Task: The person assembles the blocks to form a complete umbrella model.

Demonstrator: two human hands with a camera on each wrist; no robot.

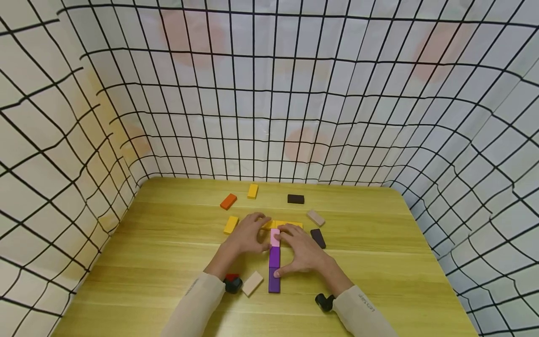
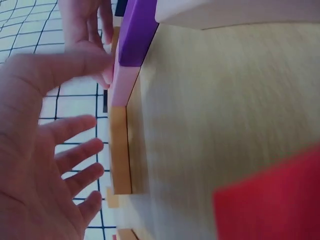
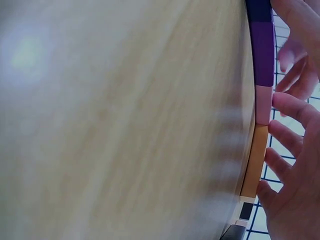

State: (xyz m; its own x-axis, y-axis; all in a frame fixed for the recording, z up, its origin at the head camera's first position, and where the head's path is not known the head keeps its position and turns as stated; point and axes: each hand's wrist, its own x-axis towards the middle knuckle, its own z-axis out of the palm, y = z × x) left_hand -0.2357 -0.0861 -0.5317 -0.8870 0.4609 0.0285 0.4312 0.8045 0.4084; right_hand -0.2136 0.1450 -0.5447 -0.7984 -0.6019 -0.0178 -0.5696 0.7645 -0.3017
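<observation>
The left hand (image 1: 248,234) and the right hand (image 1: 300,250) lie low on the table with fingers spread and nearly straight, flanking a pink block (image 1: 275,237) from either side; fingertips of both touch its edges, and neither hand curls round anything. The right thumb also rests against the purple block (image 1: 274,256) just nearer. All this sits on a pale wooden table (image 1: 168,262), walled on the left, far and right sides by a white sheet with a black grid (image 1: 269,93). The pink block heads a line running toward the person: pink, purple, then a darker purple block (image 1: 274,282) nearest. Across the far end of that line lies a row of yellow blocks (image 1: 288,224), partly hidden by the fingers, so their number cannot be told. Loose yellow blocks number two: one left of the hands (image 1: 230,224), one far off (image 1: 252,191). There is one orange block (image 1: 228,201) at far left, two dark blocks, one far (image 1: 295,199) and one right of the hands (image 1: 317,238), and two beige blocks, one far right (image 1: 315,217) and one near the left sleeve (image 1: 252,283). A red block (image 1: 231,277) peeps out beside the left wrist.
</observation>
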